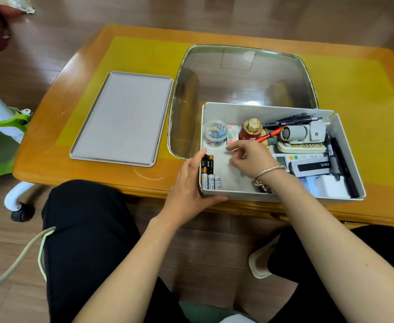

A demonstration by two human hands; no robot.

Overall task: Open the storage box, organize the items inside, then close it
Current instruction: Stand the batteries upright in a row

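The grey storage box (245, 111) stands open at the table's near edge, its grey lid (124, 117) lying flat to the left. My left hand (189, 185) grips the box's near left corner. My right hand (253, 157) reaches inside over the bare floor of the box, fingers curled; whether it pinches something small is unclear. Batteries (210, 171) lie lined up along the left wall. A round tub of clips (214, 134), a red bottle with gold cap (250, 129), an orange pen (269, 135), a small grey fan (303, 132), remotes (307, 159) and black pens (335, 159) fill the rest.
The box sits on a wooden table (75, 66) with a yellow mat and a glass inset (238, 73) behind the box. A white and green chair base (2, 127) stands at the left. My knees in black trousers are under the near edge.
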